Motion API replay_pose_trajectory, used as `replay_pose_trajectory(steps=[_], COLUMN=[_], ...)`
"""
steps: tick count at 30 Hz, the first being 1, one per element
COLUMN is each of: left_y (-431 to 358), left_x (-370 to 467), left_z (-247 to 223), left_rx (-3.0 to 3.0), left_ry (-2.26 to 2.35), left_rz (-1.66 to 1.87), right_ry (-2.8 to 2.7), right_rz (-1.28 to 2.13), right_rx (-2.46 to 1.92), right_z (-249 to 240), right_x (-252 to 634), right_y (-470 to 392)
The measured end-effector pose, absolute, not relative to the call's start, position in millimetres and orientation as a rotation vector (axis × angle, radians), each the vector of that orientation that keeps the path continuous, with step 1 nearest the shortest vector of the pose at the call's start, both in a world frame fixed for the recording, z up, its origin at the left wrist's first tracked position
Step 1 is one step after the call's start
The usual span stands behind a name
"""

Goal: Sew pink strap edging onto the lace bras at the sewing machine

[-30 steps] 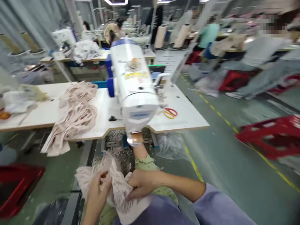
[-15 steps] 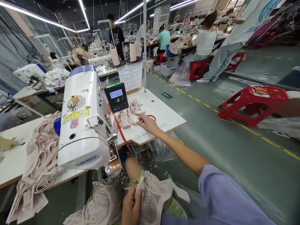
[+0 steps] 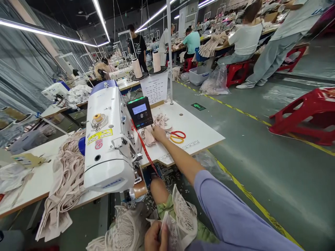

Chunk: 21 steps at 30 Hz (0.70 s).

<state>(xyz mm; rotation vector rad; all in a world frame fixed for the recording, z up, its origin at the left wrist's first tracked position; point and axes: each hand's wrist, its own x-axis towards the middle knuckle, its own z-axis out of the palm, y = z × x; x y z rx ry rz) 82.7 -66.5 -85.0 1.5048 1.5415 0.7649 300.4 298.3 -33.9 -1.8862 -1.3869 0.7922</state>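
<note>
My left hand point(image 3: 156, 236) is closed on a beige lace bra point(image 3: 184, 212) that lies over my lap, its cup hanging to the right. At the sewing table, my right hand point(image 3: 159, 134) has its fingertips pinched at a pile of beige fabric straps point(image 3: 148, 136); its grip is partly hidden. Scissors point(image 3: 178, 136) with red and yellow handles lie just right of that wrist. More beige lace pieces point(image 3: 123, 226) rest left of my lap. The white sewing machine point(image 3: 104, 153) stands left of the straps, with its lit control panel point(image 3: 140, 111) behind them.
A long heap of beige straps point(image 3: 65, 167) hangs over the table edge at left. Thread cones point(image 3: 156, 62) and a printed sheet point(image 3: 154, 87) stand behind the panel. A red stool point(image 3: 306, 115) is on the floor at right. Several people work farther back.
My right hand has moved left and in to the strap pile, uncovering the scissors. My left hand still holds the lace bra. The view has turned left.
</note>
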Motion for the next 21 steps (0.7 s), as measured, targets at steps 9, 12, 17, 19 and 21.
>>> replay_pose_trajectory(steps=[9, 12, 17, 19, 21], left_y=[-56.2, -51.4, -45.4, -44.6, -43.5], left_x=[61.9, 59.8, 68.9, 73.4, 77.8], left_z=[-56.8, -35.3, -8.5, -6.4, -5.5], left_rx=[1.5, 1.592, 1.738, 1.759, 1.707], left_ry=[1.537, 1.461, 1.297, 1.271, 1.268], left_rz=[0.925, 0.923, 0.744, 0.649, 0.615], right_ry=[-1.016, -0.933, -0.258, -0.21, -0.343], right_rz=[1.227, 1.482, 2.0, 1.968, 1.953], right_rx=[-1.254, -1.022, -0.403, -0.448, -0.549], right_z=[-0.3, -2.8, -6.8, -9.5, -12.4], right_x=[307.6, 283.8, 229.9, 221.8, 226.8], right_y=[195.6, 112.5, 11.3, -2.5, -7.2])
